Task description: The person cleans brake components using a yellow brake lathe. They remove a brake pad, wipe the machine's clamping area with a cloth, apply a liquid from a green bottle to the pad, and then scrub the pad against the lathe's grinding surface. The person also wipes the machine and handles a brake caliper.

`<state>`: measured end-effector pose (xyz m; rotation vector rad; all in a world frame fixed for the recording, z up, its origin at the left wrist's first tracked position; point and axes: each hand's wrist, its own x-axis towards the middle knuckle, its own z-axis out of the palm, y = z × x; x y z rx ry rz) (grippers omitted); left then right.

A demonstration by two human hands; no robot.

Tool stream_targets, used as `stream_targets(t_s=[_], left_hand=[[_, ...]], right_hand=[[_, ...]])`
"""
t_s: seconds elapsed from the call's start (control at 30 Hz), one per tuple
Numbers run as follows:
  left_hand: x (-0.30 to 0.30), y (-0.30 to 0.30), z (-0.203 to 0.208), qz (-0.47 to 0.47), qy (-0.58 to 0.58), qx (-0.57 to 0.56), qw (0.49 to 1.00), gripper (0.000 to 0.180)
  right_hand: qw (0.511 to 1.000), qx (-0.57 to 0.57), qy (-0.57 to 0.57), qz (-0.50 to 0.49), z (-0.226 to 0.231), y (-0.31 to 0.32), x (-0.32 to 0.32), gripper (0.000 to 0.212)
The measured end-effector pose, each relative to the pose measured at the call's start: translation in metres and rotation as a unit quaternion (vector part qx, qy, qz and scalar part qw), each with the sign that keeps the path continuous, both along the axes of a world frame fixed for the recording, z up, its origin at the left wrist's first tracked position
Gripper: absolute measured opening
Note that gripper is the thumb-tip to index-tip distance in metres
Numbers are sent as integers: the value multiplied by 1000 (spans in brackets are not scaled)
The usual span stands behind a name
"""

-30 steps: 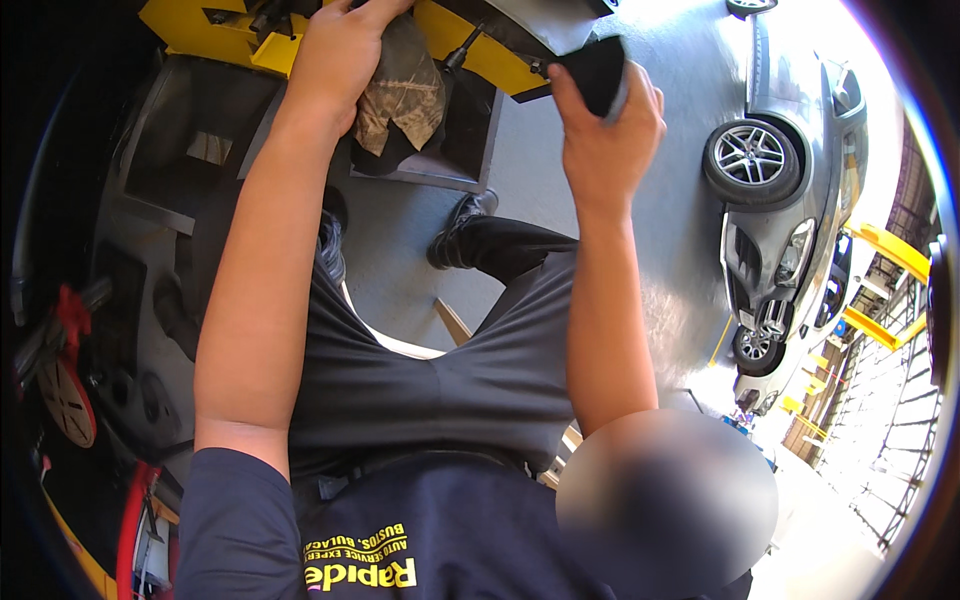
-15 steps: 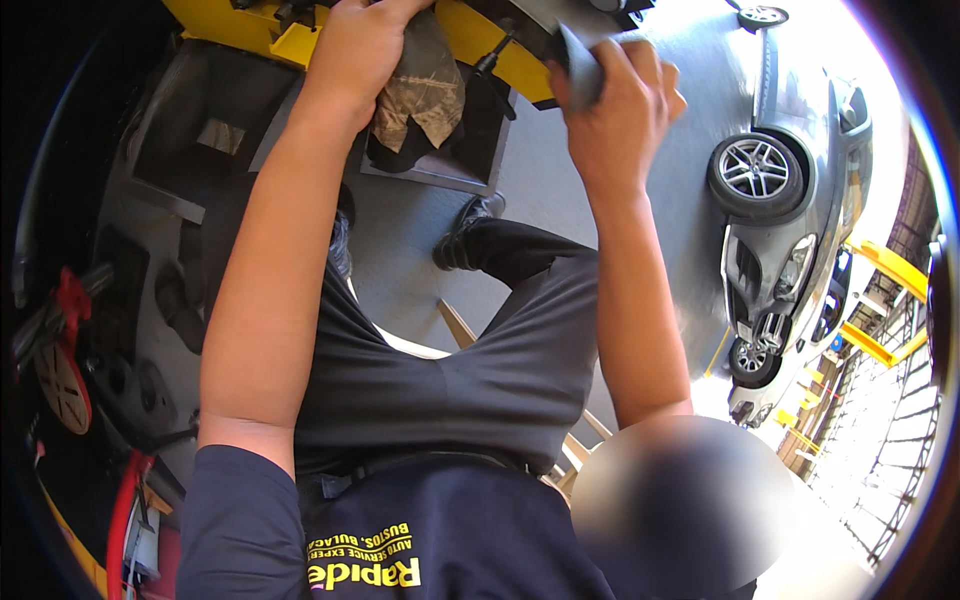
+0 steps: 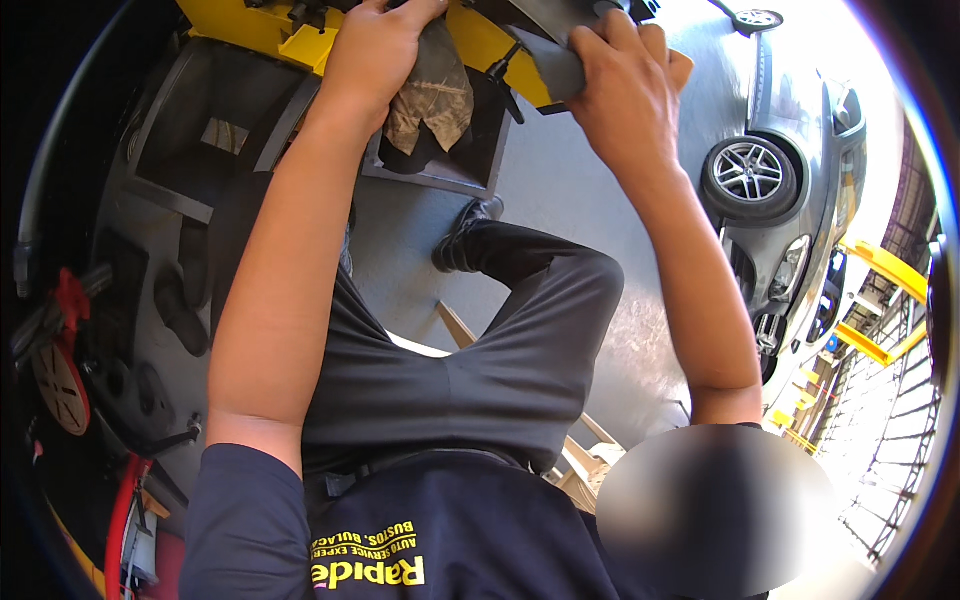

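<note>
My left hand point(image 3: 378, 50) is at the top edge, above a yellow metal frame point(image 3: 228, 25). Its fingers are closed, but the picture's edge cuts off what they grip. A brown camouflage cloth point(image 3: 432, 95) hangs right beside the palm; whether the hand holds it I cannot tell. My right hand point(image 3: 630, 85) pinches a curled grey sheet point(image 3: 556, 68) that looks like sandpaper. That sheet sits in front of the yellow frame, close to a dark metal part point(image 3: 550, 15) at the top. A black T-shaped handle point(image 3: 503, 68) sticks out between the hands.
Two dark open metal bins point(image 3: 190, 120) stand under the frame, above my shoes. A grey car point(image 3: 790, 190) is on the right across the grey floor point(image 3: 560, 190). Yellow lift arms point(image 3: 885, 265) lie beyond it. Red and black equipment point(image 3: 65, 385) is at the left.
My right hand has come a little toward the left hand and upward, its elbow swinging outward. The grey sheet now lies flatter toward the view. My left hand keeps nearly the same place.
</note>
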<state>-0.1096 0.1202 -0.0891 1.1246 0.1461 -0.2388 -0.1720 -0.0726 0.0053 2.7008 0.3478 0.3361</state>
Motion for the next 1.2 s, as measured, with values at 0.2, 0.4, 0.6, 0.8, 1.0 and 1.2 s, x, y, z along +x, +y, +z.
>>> stream_targets(t_s=[0.2, 0.4, 0.6, 0.8, 1.0, 1.2], left_hand=[[5, 2, -3, 26, -16, -11, 999, 28], [2, 1, 0, 8, -16, -2, 1000, 30], [0, 0, -9, 6, -7, 4, 1000, 36], [0, -2, -8, -15, -23, 18, 999, 36], [-3, -14, -4, -7, -20, 40, 999, 29], [1, -13, 2, 16, 10, 6, 1000, 29]], right_hand=[[1000, -16, 5, 18, -4, 4, 1, 38], [1000, 25, -3, -6, -1, -13, -8, 39], [995, 86, -47, 20, -15, -9, 1, 39], [991, 96, -89, -27, -14, -25, -14, 37], [981, 142, -129, -28, -24, -18, -8, 46], [972, 152, -176, -13, -35, -12, 2, 49]])
